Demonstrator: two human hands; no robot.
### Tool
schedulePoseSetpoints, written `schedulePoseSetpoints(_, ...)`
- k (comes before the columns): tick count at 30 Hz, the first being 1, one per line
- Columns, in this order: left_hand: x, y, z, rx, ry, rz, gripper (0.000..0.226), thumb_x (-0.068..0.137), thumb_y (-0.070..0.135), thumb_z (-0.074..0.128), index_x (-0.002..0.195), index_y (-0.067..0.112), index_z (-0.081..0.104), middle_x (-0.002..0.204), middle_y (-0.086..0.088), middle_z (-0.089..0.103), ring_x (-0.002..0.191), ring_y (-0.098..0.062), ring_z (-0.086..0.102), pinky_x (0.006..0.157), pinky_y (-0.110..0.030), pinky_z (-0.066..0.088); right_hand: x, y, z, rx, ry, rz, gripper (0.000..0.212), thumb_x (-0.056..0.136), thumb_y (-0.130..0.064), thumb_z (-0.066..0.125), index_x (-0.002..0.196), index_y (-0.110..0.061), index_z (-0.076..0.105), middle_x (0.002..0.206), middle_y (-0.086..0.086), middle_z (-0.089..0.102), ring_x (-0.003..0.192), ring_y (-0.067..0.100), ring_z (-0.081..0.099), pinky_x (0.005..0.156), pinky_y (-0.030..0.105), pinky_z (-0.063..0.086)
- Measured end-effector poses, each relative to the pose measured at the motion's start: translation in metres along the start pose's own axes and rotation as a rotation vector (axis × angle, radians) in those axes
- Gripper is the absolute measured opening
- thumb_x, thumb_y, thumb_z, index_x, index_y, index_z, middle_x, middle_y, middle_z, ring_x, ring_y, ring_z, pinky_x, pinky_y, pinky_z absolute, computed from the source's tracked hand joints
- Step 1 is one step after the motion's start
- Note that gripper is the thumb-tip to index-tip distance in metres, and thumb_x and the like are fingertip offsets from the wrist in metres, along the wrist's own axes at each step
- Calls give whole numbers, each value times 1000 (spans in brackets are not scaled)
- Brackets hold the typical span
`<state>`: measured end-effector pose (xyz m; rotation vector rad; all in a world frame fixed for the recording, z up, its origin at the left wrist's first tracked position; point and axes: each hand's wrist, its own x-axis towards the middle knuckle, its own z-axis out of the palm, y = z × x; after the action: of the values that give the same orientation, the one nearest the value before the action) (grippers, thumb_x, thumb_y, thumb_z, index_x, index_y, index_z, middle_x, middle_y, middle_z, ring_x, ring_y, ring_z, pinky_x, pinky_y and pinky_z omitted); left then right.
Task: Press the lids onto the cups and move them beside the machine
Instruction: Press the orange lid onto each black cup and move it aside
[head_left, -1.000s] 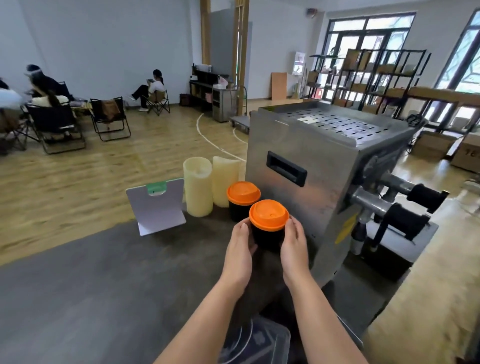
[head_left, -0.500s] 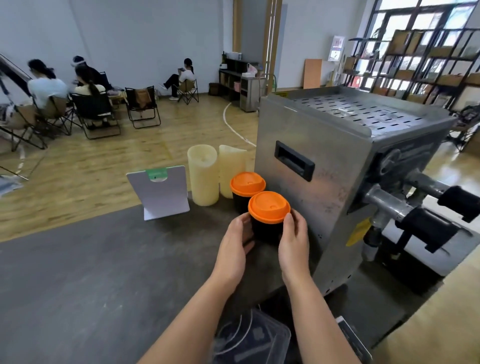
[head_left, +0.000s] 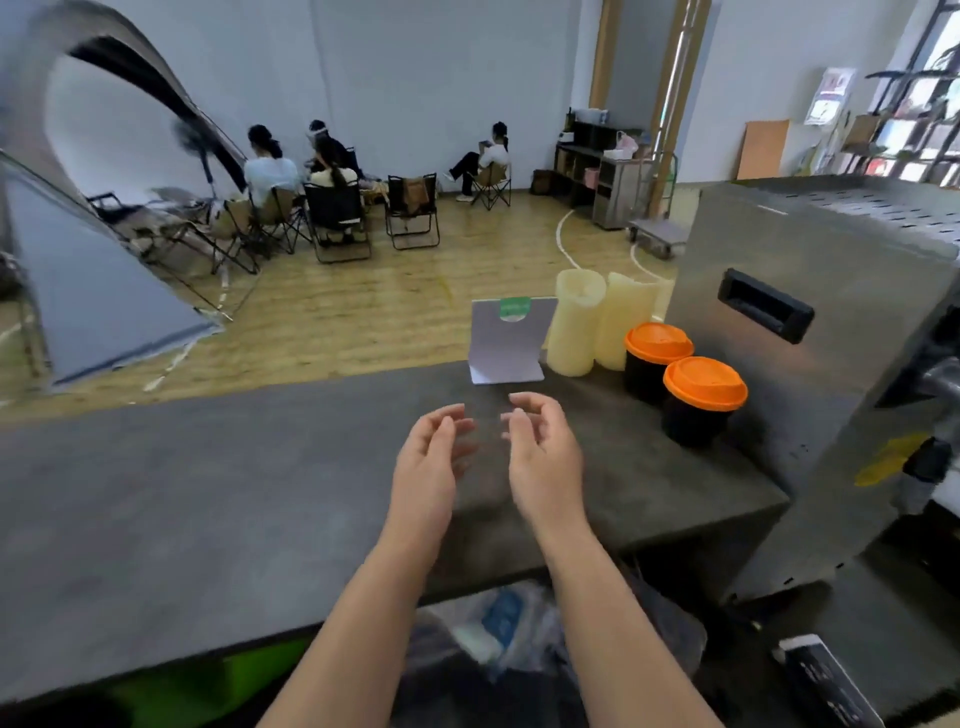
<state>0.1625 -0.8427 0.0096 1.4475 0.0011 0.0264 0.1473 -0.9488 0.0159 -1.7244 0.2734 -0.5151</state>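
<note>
Both hands — left hand (head_left: 428, 457), right hand (head_left: 543, 457) — loosely open, empty; card stand (head_left: 511, 345) ahead, candles (head_left: 576, 327) beside it.

The machine (head_left: 810, 364) is brushed metal, the lids (head_left: 705, 383) smooth matt orange plastic, the counter (head_left: 208, 493) rough matt grey, perhaps stone, and the floor (head_left: 363, 322) glossy wood.

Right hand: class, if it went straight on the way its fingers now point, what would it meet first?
Probably the white card stand. The right hand hangs over the counter, fingers loosely curled, pointing forward and a little left. Nothing lies between them, though depth is hard to judge; the cups stay off to the right.
</note>
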Motion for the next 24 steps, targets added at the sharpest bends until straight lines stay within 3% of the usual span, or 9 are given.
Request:
schedulePoseSetpoints(5, -49, 36, -178, 54, 283, 44, 26, 106, 15, 40, 112, 17, 65, 107, -4, 69, 91, -15, 63, 74, -22, 49, -97, -47, 127, 119, -200, -33, 15, 100, -16, 51, 99, -28, 61, 88, -3, 69, 82, 19, 65, 79, 34, 51)
schedulePoseSetpoints(11, -147, 65, -404, 132, 619, 88, 24, 105, 20, 43, 108, 23, 66, 105, 0, 69, 99, -15, 65, 82, -25, 48, -256, -97, 293, 231, -514, -20, 19, 104, -22, 44, 114, -21, 60, 99, -3, 67, 93, 12, 64, 87, 33, 54)
schedulePoseSetpoints(17, -228, 92, -575, 64, 986, 114, 26, 105, 17, 41, 101, 23, 66, 101, 1, 70, 92, -13, 63, 76, -23, 47, -387, -136, 421, 295, -786, -5, 19, 105, -23, 43, 115, -25, 59, 101, -6, 66, 94, 11, 64, 84, 28, 53)
schedulePoseSetpoints(21, -244, 96, -653, 42, 1101, 116, 26, 104, 19, 41, 107, 20, 66, 105, 0, 70, 99, -14, 64, 79, -25, 46, -426, -150, 486, 294, -868, 1, 20, 104, -24, 43, 113, -27, 60, 101, -8, 67, 92, 7, 65, 79, 23, 51)
schedulePoseSetpoints(24, -228, 93, -696, 28, 1073, 98, 26, 104, 21, 41, 108, 20, 67, 107, -1, 70, 100, -15, 64, 81, -26, 47, -431, -155, 537, 281, -865, -15, 18, 104, -25, 44, 111, -28, 61, 101, -7, 68, 91, 9, 66, 82, 28, 53)
